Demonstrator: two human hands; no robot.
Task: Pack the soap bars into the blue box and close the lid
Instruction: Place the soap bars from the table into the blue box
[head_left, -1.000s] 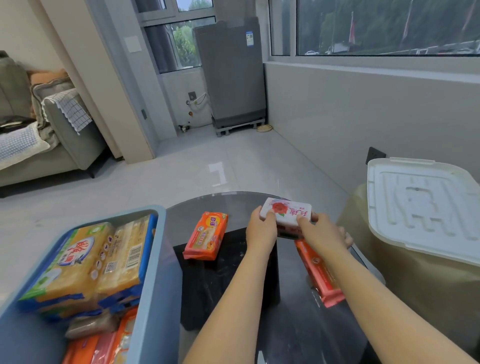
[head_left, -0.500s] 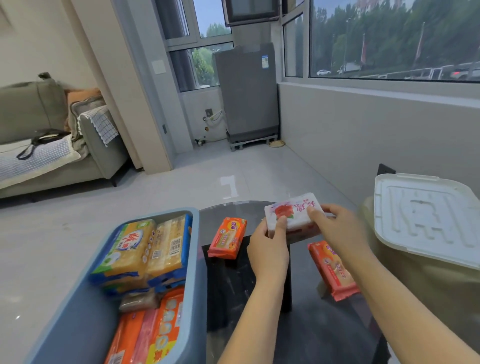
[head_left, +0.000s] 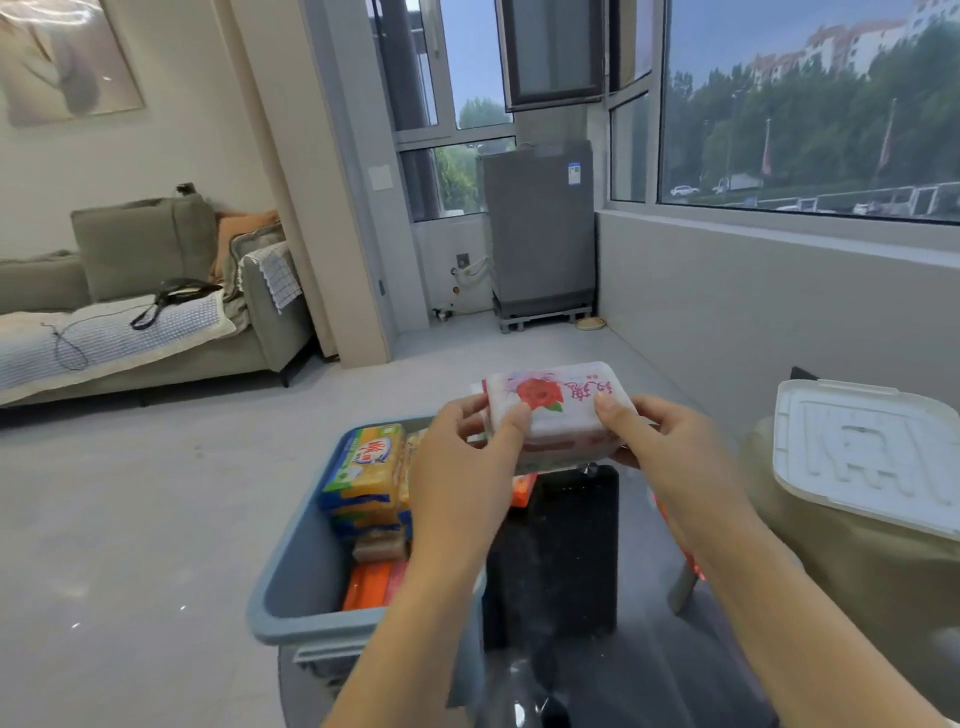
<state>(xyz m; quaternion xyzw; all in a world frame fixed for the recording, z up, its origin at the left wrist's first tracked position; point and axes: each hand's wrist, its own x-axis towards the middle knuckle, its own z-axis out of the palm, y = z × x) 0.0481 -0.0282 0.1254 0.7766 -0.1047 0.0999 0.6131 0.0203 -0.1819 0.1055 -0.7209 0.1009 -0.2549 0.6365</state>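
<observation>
Head view: both hands (head_left: 561, 457) clamped on white soap bar (head_left: 558, 410), underside hidden.

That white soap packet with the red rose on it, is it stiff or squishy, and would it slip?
The white rose-printed soap packet probably handles as a stiff block: it keeps flat faces and square edges between the left hand and right hand. Its glossy wrapper may be somewhat slippery, which could explain the two-handed hold. It seems unlikely to roll.

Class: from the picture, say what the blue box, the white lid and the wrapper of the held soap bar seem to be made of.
Blue box: likely moulded plastic, matt, with smooth rounded walls.
White lid: probably plastic too, with pressed ridges and a slight sheen.
Soap bar wrapper: looks like printed paper or film; the blur leaves it open.
</observation>
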